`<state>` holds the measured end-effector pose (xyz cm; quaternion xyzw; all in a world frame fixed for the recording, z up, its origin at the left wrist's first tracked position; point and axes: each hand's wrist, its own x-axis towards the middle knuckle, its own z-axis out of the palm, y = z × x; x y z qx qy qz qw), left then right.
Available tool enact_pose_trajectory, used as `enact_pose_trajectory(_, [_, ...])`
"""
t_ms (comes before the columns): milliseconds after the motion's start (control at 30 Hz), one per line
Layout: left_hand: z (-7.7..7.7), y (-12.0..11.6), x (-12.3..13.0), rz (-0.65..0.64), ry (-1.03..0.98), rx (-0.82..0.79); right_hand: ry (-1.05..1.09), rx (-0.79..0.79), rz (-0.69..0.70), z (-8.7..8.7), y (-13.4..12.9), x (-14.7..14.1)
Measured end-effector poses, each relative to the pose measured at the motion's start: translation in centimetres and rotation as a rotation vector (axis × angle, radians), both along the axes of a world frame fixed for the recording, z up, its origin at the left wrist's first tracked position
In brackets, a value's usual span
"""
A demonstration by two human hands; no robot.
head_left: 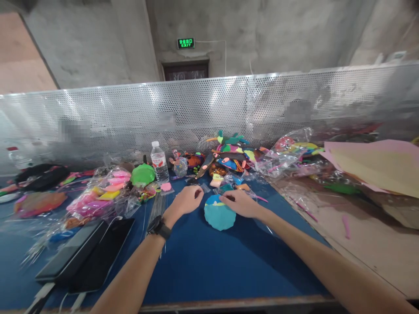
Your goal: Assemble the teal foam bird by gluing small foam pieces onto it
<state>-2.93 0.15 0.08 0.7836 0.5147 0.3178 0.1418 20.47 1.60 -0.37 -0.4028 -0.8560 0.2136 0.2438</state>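
Clutter of coloured craft shapes crowds twelve o'clock beyond the disc, a water bottle stands at ten and a black phone lies at eight. The matte, wavy-edged pale-blue disc lies on the smooth blue tabletop: left hand at ten, apart, fingers curled; right hand at two, fingers bent at its rim. Whether either grips anything, I cannot tell.

A round light-blue piece lies flat on the dark-blue table.

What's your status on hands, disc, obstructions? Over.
Right hand at upper edge of blue disc. Left hand curled off its left side, grip unclear. Water bottle beyond, out of the way.
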Motion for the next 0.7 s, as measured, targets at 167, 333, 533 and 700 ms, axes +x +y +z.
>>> enact_pose_trajectory(167, [-1.1, 0.2, -0.6, -0.039, 0.216, -0.074, -0.163, 0.115, -0.112, -0.2, -0.2, 0.3])
enact_pose_trajectory(333, [-0.3, -0.1, 0.2, -0.028, 0.145, 0.034, -0.178, 0.277, -0.189, -0.2, -0.3, 0.3])
enact_pose_trajectory(533, [0.2, -0.8, 0.0, -0.025, 0.323, -0.129, -0.088, 0.231, -0.085, 0.0, -0.6, -0.1])
enact_pose_trajectory(700, [0.7, -1.4, 0.9, -0.139, 0.268, -0.059, -0.045, 0.179, -0.013, 0.1, -0.8, -0.4])
